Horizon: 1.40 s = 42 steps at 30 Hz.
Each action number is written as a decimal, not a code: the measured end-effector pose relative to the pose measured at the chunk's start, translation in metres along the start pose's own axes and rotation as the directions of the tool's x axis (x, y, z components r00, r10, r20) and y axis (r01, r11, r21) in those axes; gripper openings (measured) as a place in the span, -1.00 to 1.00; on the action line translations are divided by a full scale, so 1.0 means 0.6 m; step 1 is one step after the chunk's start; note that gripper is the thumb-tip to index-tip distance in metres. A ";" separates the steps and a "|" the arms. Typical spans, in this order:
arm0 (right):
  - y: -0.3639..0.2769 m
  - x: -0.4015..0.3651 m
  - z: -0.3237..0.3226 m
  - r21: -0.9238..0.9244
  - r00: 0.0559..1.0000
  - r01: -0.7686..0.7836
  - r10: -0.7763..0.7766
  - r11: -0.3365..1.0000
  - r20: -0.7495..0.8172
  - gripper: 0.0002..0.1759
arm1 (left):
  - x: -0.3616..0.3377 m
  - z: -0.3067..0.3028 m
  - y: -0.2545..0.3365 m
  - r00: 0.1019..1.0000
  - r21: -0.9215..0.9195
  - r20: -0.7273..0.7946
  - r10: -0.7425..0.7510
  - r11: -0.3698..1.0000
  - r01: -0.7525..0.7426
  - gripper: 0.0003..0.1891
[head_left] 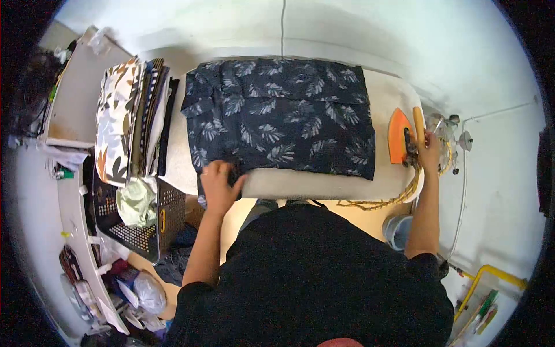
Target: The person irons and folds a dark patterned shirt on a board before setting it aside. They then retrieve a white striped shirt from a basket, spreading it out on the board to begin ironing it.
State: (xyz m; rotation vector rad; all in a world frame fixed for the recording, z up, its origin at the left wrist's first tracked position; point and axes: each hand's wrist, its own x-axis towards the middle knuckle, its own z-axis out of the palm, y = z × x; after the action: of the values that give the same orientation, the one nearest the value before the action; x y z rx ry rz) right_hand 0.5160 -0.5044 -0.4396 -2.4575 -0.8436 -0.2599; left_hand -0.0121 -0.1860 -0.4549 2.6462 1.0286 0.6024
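A dark cloth with a pale leaf print [277,118] lies spread over a light ironing board [347,184]. My left hand [217,184] is at its near left corner, with the fingers curled over the cloth and the thumb apart. Some fabric bunches beside the thumb and hangs over the near edge. At the right end of the board, an iron with an orange plate and a wooden handle [399,137] is tilted up, its plate facing left. My right hand [428,151] closes around the lower part of the handle. A yellowish cord [413,188] trails from the iron.
Folded fabrics [118,121] are stacked left of the cloth. Below them stands a dark perforated basket [136,237] holding a pale green cloth [137,201]. A bucket [397,231] is under the board's right end. A yellow pipe [485,277] runs along the right wall.
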 end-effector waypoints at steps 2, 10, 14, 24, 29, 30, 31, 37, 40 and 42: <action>0.018 0.030 0.013 0.230 0.979 -0.128 0.086 0.965 0.183 -0.58 | -0.003 0.019 0.015 0.993 0.013 0.086 -0.085 0.996 0.084 -0.57; -0.173 0.014 -0.005 0.206 0.843 -0.199 0.060 0.958 0.534 -0.28 | -0.026 0.042 -0.010 0.985 0.008 0.077 -0.155 0.988 0.155 -0.66; -0.317 -0.045 0.029 0.190 0.635 -0.021 -0.133 0.982 0.761 -0.24 | -0.023 0.040 -0.019 0.988 0.020 0.084 -0.131 0.991 0.130 -0.72; -0.607 -0.175 0.140 0.324 0.333 0.409 -0.470 0.853 0.817 -0.38 | -0.011 -0.013 -0.033 0.990 0.051 0.117 -0.085 0.995 0.080 -0.71; -0.585 -0.177 0.146 0.258 0.461 0.283 -0.367 0.924 0.808 -0.36 | 0.013 -0.044 -0.071 0.987 -0.223 0.097 -0.129 0.964 0.147 -0.73; -0.564 -0.170 0.140 0.237 0.478 0.268 -0.342 0.934 0.809 -0.36 | 0.018 -0.042 -0.090 0.983 -0.258 0.067 -0.170 0.949 0.182 -0.73; -0.532 -0.159 0.131 0.142 0.592 0.195 -0.232 0.971 0.772 -0.38 | 0.019 -0.036 -0.112 0.986 -0.198 -0.012 -0.169 0.967 0.163 -0.75; -0.269 -0.054 0.057 -0.072 0.863 -0.240 0.247 0.968 0.441 -0.42 | 0.021 0.039 -0.241 0.817 -0.413 -0.171 -0.550 0.793 0.447 -0.72; -0.203 -0.036 0.048 0.241 0.890 -0.355 0.248 0.903 0.382 -0.41 | 0.044 0.045 -0.244 0.800 -0.417 -0.111 -0.590 0.758 0.502 -0.69; -0.233 -0.047 0.015 0.099 0.792 -0.431 0.323 0.897 0.518 -0.39 | 0.067 0.039 -0.226 0.803 -0.400 -0.135 -0.581 0.773 0.492 -0.69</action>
State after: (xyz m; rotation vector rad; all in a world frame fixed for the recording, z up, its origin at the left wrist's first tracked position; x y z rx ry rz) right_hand 0.4076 -0.4211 -0.3987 -2.4436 -0.5023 0.6022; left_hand -0.0545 -0.0618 -0.5130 1.8623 1.5179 0.8941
